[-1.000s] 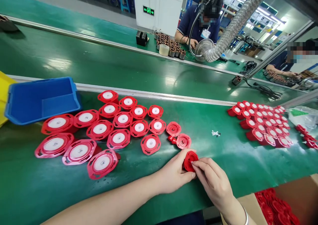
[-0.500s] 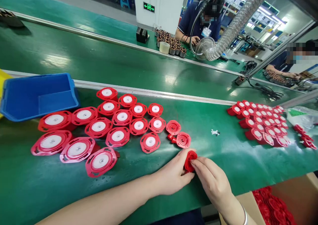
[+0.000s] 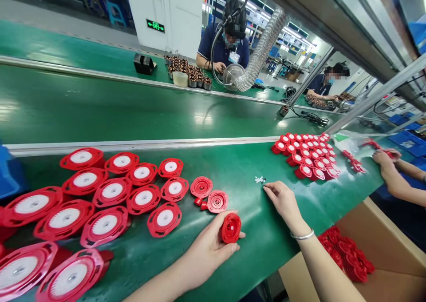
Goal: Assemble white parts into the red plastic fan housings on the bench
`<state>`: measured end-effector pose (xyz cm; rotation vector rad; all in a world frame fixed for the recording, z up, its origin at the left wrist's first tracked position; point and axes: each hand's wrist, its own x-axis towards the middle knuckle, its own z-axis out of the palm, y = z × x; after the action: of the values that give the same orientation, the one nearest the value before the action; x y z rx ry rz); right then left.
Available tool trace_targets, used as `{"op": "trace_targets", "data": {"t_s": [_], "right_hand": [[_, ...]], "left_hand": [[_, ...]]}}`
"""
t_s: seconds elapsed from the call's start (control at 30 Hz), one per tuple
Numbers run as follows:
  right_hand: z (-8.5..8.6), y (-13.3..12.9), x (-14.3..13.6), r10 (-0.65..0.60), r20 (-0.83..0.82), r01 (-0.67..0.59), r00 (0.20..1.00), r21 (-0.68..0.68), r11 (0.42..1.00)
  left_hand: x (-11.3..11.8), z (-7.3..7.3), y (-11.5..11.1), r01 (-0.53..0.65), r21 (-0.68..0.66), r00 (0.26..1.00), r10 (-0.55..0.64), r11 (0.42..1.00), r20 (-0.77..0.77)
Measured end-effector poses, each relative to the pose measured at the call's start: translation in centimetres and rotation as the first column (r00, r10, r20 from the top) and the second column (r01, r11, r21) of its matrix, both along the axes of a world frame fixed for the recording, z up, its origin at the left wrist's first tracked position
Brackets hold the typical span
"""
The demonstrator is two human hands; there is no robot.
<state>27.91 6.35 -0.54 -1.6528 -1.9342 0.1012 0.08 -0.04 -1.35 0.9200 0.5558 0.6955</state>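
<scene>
My left hand (image 3: 210,248) is wrapped round a round red plastic housing (image 3: 230,228), its hollow face turned up and a small pale spot at its centre. To the right, my right hand (image 3: 282,202) reaches over the bench with thumb and fingers pinched together. Its fingertips are at the edge of a little pile of small white and dark pieces (image 3: 258,179); whatever is between them is too small to make out. Just beyond my left hand lie two red housings without white discs (image 3: 217,201) and small red plastic parts (image 3: 200,203).
Several red housings with white fan discs (image 3: 143,197) cover the left of the green bench (image 3: 253,231). More stand grouped at right (image 3: 309,155). A cardboard box (image 3: 392,248) holds red parts. A co-worker's hands (image 3: 388,157) are at far right; another person (image 3: 222,44) works opposite.
My right hand has left the red housing and moved right to the small white pieces. My left hand still holds the housing. The view has swung to the right.
</scene>
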Motion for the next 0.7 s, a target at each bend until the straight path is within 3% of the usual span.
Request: {"op": "trace_targets", "data": {"t_s": [0.23,0.43,0.6,0.7], "right_hand": [[-0.5,1.1,-0.4,0.014,0.008,-0.014,1.0,-0.008,1.0],[0.7,0.3,-1.2,0.046,-0.02,-0.046,0.999,-0.018,0.999],[2.8,-3.7,-6.4,0.327,-0.182,-0.336,0.927,-0.019,0.942],[2.9,-5.6,-9.0,0.45,-0.236,-0.46,0.861,0.017,0.888]], "left_hand": [[-0.1,0.1,0.2,0.02,-0.007,1.0,-0.02,1.0,-0.001],[-0.4,0.8,0.5,0.026,-0.069,0.999,-0.024,0.997,0.037],[-0.4,0.8,0.6,0.004,-0.154,0.994,0.013,0.988,0.111],[-0.3,0.6,0.6,-0.001,-0.185,0.985,0.032,0.983,0.167]]}}
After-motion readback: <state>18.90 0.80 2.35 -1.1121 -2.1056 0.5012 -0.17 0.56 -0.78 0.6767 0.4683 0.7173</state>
